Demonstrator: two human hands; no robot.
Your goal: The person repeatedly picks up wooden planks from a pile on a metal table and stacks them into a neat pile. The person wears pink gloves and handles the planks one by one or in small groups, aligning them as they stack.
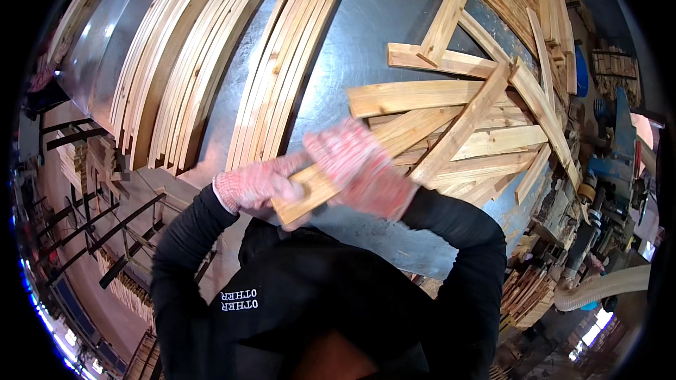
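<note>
In the head view, looking down: holding a flat wood board (307, 195) with both hands, in front of the body, at the near edge of a shiny metal table (370, 35). With the left hand (257, 183), gloved in red and white, grasping the near end of the board, thumb on top. With the right hand (362, 169), gloved the same way, gripping the board farther up from above, fingers bent over it. Too blurry there to tell each finger apart. Past the right hand, more wood in the same line, up to a messy pile of boards (503, 144) on the right side. Over that pile, at a slant, one long board (462, 123). On the left side, all lined up: three bunches of wood sticks (211, 63), two close together and one a bit apart. Far right, a fat, pale hose (605, 290).
</note>
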